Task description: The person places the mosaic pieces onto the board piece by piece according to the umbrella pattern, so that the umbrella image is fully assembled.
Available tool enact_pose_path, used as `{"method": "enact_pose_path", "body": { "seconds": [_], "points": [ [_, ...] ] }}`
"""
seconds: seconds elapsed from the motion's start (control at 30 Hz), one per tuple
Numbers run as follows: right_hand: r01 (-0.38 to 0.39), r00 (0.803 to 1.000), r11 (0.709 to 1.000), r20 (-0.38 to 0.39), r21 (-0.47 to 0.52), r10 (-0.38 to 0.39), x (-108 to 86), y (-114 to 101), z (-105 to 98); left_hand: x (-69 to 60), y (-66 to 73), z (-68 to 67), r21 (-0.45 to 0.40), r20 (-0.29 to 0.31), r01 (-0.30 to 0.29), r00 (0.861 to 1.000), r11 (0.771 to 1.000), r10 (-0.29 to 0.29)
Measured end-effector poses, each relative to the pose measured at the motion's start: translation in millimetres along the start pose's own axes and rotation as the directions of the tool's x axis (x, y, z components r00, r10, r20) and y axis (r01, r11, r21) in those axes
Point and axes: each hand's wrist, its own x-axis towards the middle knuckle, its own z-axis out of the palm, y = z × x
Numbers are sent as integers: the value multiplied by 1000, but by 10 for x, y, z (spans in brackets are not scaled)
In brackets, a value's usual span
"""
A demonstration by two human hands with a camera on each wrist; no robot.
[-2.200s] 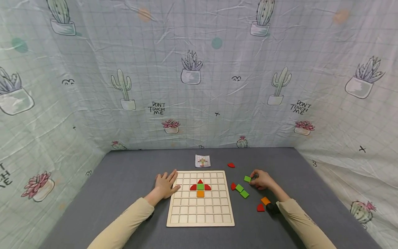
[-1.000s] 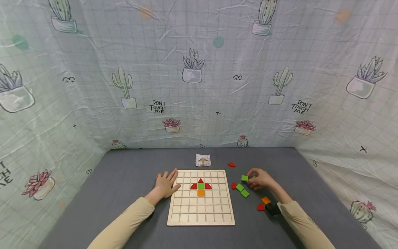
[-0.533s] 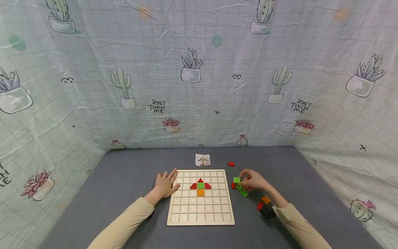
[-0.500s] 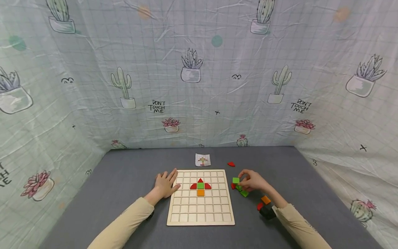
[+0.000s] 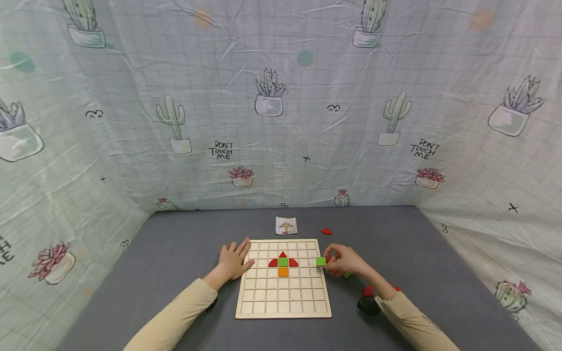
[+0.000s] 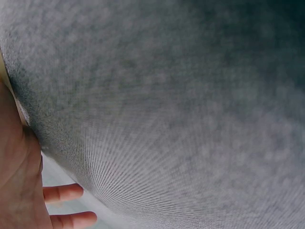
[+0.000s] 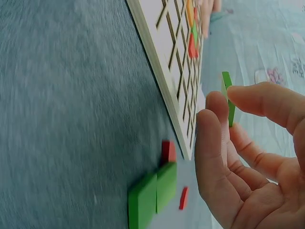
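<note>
My right hand [image 5: 346,260] pinches a green square tile [image 5: 321,262] above the right edge of the wooden grid board [image 5: 283,302]. The right wrist view shows that tile [image 7: 230,107] edge-on between thumb and fingers. My left hand [image 5: 231,260] lies with fingers spread on the board's upper left edge; in the left wrist view only part of the hand [image 6: 21,176] shows. On the board sit a red triangle [image 5: 283,254], a green square [image 5: 283,262] flanked by red quarter-round pieces [image 5: 273,263], and an orange square [image 5: 283,272] below.
Beyond the board lies a small pattern card [image 5: 286,225], with a loose red piece [image 5: 326,231] to its right. Two green tiles [image 7: 167,186] and a red piece [image 7: 168,151] lie beside the board, partly hidden by my right hand in the head view. Another red piece [image 5: 368,291] is near my right wrist.
My right hand has picked the green tile off the table and carried it left to the board's right edge. The left hand has stayed in place.
</note>
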Motion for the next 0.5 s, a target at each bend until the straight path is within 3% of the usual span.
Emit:
{"method": "enact_pose_path", "body": {
  "seconds": [0.5],
  "points": [
    [51,997,998,57,-39,-49,107,-10,271,0,-5,3,-9,-17,3,1000,1000,-3]
  ]
}}
